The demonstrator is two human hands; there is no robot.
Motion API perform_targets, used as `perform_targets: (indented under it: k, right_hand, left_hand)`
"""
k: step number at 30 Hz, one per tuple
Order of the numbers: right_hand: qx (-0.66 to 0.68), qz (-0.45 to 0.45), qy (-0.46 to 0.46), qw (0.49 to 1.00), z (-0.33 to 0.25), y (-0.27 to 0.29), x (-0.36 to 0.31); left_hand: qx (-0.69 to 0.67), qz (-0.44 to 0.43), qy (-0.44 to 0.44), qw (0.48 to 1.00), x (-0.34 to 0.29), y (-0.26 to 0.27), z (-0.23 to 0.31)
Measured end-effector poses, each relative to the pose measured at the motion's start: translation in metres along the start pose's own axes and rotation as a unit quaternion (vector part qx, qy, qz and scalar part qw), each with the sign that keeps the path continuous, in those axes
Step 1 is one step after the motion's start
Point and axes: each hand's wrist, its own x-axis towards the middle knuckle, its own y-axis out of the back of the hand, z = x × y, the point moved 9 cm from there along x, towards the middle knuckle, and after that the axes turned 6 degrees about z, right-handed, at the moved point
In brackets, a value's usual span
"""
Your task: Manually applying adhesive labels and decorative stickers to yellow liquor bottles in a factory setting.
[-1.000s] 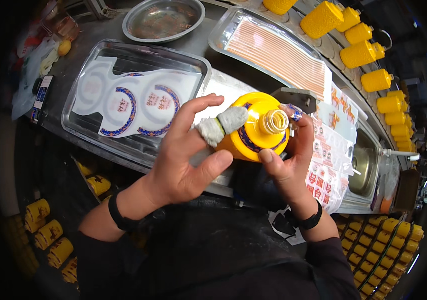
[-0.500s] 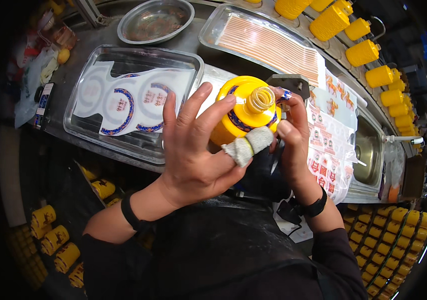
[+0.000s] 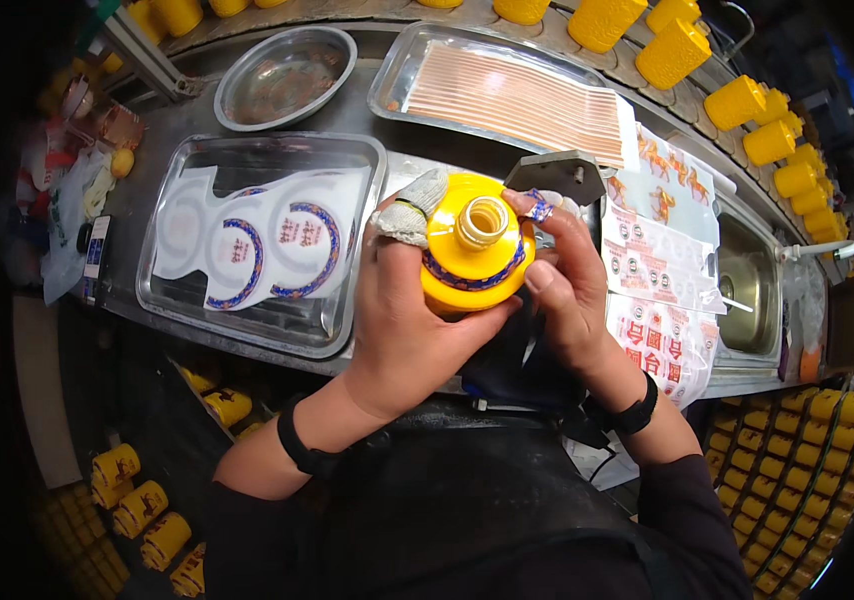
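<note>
A yellow bottle point(image 3: 452, 258) with an open threaded neck tilts toward me between my hands. A dark blue patterned band point(image 3: 480, 281) curves round its shoulder. My left hand point(image 3: 402, 335) wraps its left side, thumb low across the front, with grey-white cloth covers point(image 3: 412, 208) on the fingers at the far side. My right hand point(image 3: 572, 300) closes on the right side, index fingertip against the shoulder and thumb beside it. A small blue patterned piece point(image 3: 539, 207) clings to that index finger. The right hand's other fingers are mostly hidden.
A metal tray point(image 3: 367, 215) with decal sheets point(image 3: 272, 235) lies to the left, a metal bowl point(image 3: 287, 75) behind it. Another tray point(image 3: 384, 95) holds striped sheets. A dark metal plate point(image 3: 562, 178) stands just beyond the bottle. Printed sheets point(image 3: 652, 290) and a sink point(image 3: 752, 290) are right.
My left hand has shifted from spread fingers over the bottle's left front to a wrapped hold on its side. The bottle has turned and moved slightly left, its neck now facing me more.
</note>
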Motion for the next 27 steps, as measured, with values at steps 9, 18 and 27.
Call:
perform_targets:
  k: [9, 18, 27]
  right_hand:
    - [-0.206, -0.064, 0.119, 0.969, -0.028, 0.006, 0.0]
    - [0.1, 0.046, -0.089, 0.99, 0.007, -0.007, 0.004]
    - [0.058, 0.055, -0.049, 0.996, -0.001, -0.005, 0.004]
  left_hand:
    - [-0.259, -0.313, 0.109, 0.907, 0.039, -0.004, -0.04]
    - [-0.332, -0.186, 0.182, 0.907, 0.028, 0.007, -0.043]
    - [-0.329, -0.178, 0.151, 0.915, 0.027, 0.011, -0.04]
